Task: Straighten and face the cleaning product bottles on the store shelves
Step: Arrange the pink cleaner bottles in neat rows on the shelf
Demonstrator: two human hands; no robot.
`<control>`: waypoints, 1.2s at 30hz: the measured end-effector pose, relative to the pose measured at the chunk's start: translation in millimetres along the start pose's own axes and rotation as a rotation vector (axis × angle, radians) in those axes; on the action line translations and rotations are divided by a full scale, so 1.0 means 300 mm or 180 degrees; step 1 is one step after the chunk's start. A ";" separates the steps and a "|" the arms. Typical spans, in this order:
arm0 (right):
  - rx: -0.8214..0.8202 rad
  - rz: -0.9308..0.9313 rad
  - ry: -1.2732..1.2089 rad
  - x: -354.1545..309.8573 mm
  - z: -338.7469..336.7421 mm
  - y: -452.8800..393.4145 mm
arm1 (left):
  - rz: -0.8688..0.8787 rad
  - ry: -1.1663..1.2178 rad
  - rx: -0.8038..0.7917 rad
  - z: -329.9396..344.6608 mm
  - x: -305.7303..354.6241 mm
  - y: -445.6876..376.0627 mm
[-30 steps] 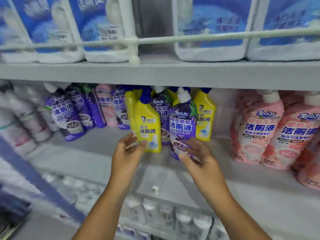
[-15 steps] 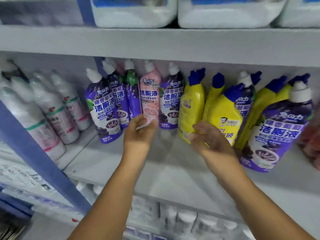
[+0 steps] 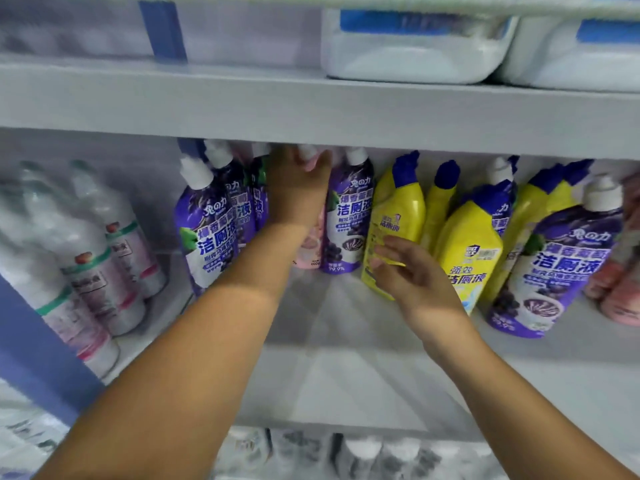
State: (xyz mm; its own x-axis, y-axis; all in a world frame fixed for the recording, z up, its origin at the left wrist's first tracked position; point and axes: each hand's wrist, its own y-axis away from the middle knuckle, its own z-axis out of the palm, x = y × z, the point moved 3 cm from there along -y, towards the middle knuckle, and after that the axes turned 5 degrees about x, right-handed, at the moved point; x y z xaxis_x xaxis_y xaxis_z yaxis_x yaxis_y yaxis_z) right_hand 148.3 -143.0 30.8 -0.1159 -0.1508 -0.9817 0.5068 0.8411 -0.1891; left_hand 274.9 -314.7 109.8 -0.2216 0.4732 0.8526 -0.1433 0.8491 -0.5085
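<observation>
Pink bottle (image 3: 311, 244) neck gripped by left hand (image 3: 298, 188); shelf (image 3: 346, 375) front bare.

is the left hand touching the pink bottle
Touching. The head view shows the left hand wrapped over the upper part of the pink bottle, its white cap poking out above the fingers.

Just grey metal store shelving here: a pale shelf board (image 3: 346, 382) below finger level, another shelf edge (image 3: 311, 109) right above the fingertips, and a blue upright post (image 3: 38, 344) off left. Flat, even lighting.
</observation>
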 end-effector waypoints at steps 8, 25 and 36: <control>0.0047 -0.0047 0.0081 -0.047 -0.013 -0.027 | 0.0094 -0.0610 -0.0066 0.048 0.009 -0.053; -0.0469 -0.0179 0.0727 -0.128 0.169 -0.160 | -0.0174 0.0509 0.0480 -0.433 0.141 0.339; -0.0773 -0.0509 0.1367 -0.121 0.555 -0.359 | -0.0395 -0.0013 0.0161 -0.563 0.098 0.371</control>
State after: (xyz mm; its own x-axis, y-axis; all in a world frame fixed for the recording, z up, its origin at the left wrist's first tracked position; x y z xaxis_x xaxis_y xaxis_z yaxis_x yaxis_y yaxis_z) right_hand 240.1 -314.5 83.2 -0.5418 -0.1035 -0.8341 0.2470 0.9290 -0.2757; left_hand 415.3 -166.5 98.6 -0.2031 0.3641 0.9089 -0.2182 0.8881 -0.4046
